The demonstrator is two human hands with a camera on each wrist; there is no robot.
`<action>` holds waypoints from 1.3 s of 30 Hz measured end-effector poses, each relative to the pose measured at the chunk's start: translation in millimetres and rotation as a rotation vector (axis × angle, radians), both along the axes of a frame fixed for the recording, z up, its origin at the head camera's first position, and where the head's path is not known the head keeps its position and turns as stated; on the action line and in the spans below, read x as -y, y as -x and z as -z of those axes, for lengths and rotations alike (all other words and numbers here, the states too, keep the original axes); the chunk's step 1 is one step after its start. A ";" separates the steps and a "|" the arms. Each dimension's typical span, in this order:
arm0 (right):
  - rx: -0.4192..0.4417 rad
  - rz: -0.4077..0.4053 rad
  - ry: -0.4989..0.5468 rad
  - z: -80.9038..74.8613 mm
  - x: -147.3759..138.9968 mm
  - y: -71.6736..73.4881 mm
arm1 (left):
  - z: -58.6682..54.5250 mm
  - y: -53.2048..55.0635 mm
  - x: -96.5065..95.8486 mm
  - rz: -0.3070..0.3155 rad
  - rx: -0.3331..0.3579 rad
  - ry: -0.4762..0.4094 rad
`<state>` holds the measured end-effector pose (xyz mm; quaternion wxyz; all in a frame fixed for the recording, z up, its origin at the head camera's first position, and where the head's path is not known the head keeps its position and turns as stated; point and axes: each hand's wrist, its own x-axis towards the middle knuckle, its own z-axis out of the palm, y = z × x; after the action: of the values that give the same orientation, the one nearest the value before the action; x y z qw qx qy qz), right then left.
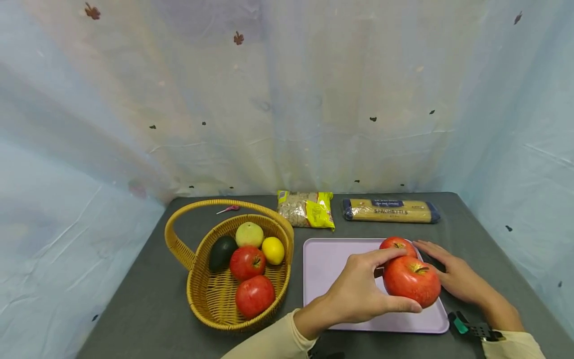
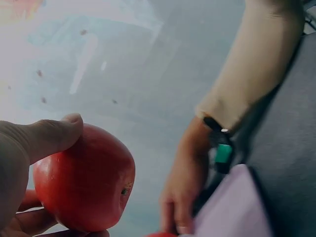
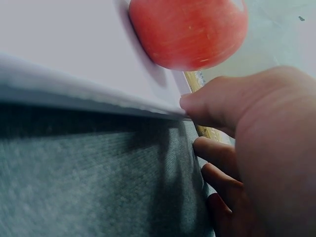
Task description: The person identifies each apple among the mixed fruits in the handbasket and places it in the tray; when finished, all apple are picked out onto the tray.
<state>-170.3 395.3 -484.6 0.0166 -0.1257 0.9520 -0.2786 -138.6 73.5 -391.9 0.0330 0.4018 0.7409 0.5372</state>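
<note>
A red apple (image 1: 412, 283) is held above the lilac tray (image 1: 332, 269) by my left hand (image 1: 358, 289). In the left wrist view the thumb lies on top of this apple (image 2: 91, 180) and the fingers reach underneath. Behind it, partly hidden, a second red apple (image 1: 396, 243) sits at the tray's far right corner. My right hand (image 1: 462, 276) is beside the tray's right edge, its fingers extended. In the right wrist view its thumb (image 3: 212, 103) touches the tray rim (image 3: 143, 106), near the apple (image 3: 190, 34) on the tray.
Left of the tray stands a wicker basket (image 1: 193, 294) with a tall handle. Inside are two red apples (image 1: 254, 296), a lemon (image 1: 273, 250), a dark avocado (image 1: 221, 253) and a pale green round fruit (image 1: 249, 234). Behind lie a yellow bag (image 1: 306, 209) and a spaghetti pack (image 1: 391, 211).
</note>
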 end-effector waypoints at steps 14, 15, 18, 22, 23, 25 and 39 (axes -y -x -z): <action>-0.058 -0.022 -0.001 3.9 -3.2 -0.9 | 44.9 7.3 -41.2 -0.069 0.091 0.204; -0.062 -0.024 0.001 3.8 -3.2 -0.9 | 46.8 7.3 -43.6 -0.070 0.100 0.214; -0.078 -0.031 0.009 3.1 -3.4 -0.7 | 52.4 7.2 -49.6 -0.075 0.132 0.240; -0.097 -0.042 0.007 3.1 -3.6 -0.2 | 60.1 7.6 -55.6 -0.089 0.153 0.277; -0.099 -0.044 0.005 3.5 -3.7 -0.1 | 62.2 7.8 -56.8 -0.092 0.152 0.288; -0.102 -0.047 0.006 4.2 -3.8 0.4 | 66.5 8.2 -58.3 -0.091 0.137 0.318; -0.069 -0.033 -0.002 4.2 -3.1 0.1 | 73.1 9.3 -55.2 -0.096 -0.095 0.506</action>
<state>-170.4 398.4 -488.8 -0.0113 -0.1510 0.9501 -0.2727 -147.9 128.8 -465.0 0.0723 0.3700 0.8705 0.3165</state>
